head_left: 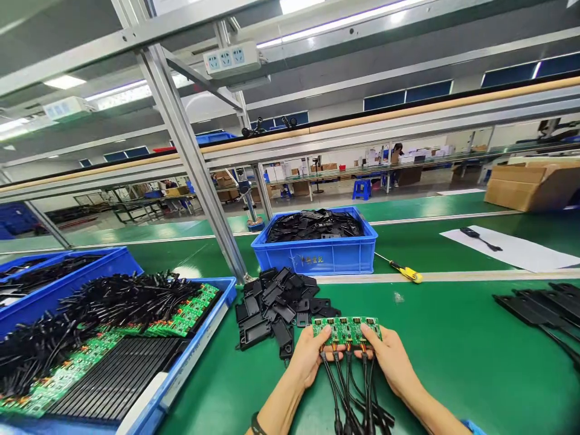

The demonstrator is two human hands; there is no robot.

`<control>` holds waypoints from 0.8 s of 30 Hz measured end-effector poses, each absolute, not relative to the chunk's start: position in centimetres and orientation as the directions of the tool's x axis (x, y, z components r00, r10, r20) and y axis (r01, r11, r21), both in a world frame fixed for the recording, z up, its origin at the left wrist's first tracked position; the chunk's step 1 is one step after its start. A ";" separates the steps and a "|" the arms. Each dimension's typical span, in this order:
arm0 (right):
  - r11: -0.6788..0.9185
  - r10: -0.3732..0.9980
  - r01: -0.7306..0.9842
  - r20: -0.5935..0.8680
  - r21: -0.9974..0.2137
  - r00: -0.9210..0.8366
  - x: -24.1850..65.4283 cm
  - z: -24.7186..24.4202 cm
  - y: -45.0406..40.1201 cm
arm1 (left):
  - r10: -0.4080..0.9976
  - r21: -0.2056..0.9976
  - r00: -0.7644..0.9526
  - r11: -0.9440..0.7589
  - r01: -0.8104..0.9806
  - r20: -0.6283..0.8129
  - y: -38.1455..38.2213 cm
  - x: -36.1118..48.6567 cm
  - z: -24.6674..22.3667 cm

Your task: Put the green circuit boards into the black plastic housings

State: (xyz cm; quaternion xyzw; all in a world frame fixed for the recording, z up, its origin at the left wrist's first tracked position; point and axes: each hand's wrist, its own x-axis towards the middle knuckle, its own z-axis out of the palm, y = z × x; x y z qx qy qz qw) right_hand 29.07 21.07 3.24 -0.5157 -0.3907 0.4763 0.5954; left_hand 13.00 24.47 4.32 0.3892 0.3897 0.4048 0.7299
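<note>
A green circuit board panel with small displays along its top is held level between my two hands, above the green bench. My left hand grips its left end, thumb on top and fingers beneath. At the other end, my right hand pinches it the same way. Several black cables hang from the panel's near edge down toward me. Just beyond my left hand lies a loose pile of black plastic housings.
Behind the pile stands a blue bin full of black parts. At left, a blue tray holds cabled boards. A yellow screwdriver lies right of the bin; farther right are a white sheet, a cardboard box and black cabled units.
</note>
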 end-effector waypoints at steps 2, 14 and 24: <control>0.043 0.957 -0.129 0.004 -0.991 0.289 29.5 3.4 21.2 | 0.912 0.903 0.351 0.321 -0.286 -0.213 24.2 13.3 4.5; 0.002 0.984 -0.146 -0.023 -0.989 0.174 29.5 3.8 21.0 | 0.947 0.966 0.301 0.177 -0.187 -0.115 23.3 13.9 4.2; 0.090 0.944 -0.041 0.072 -0.995 0.321 28.5 3.8 20.7 | 0.989 0.989 0.147 0.039 -0.145 -0.017 23.5 14.6 3.4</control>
